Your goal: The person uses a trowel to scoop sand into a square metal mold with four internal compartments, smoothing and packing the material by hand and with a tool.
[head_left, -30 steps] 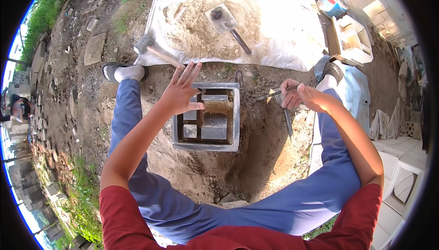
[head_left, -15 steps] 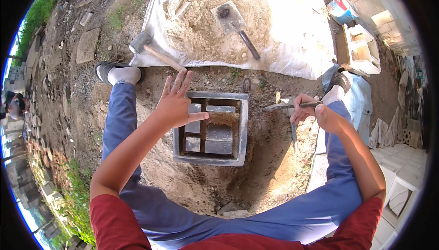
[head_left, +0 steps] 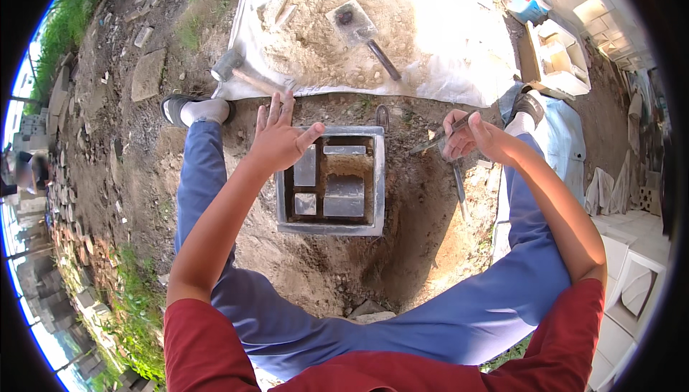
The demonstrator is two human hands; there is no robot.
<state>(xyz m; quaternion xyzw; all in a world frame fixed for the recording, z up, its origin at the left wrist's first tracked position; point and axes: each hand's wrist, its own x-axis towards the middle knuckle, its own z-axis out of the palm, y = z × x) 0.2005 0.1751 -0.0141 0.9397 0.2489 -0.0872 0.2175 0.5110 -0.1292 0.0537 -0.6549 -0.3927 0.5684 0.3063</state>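
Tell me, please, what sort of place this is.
Probably an outdoor work yard: an open grey box sits on bare earth, and beyond it a trowel lies on a heap of pale, sandy material spread over a white sheet.

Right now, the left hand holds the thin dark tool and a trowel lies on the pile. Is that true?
Not the left hand: the head view shows the right hand holding the thin dark tool. The trowel lies on the pile.
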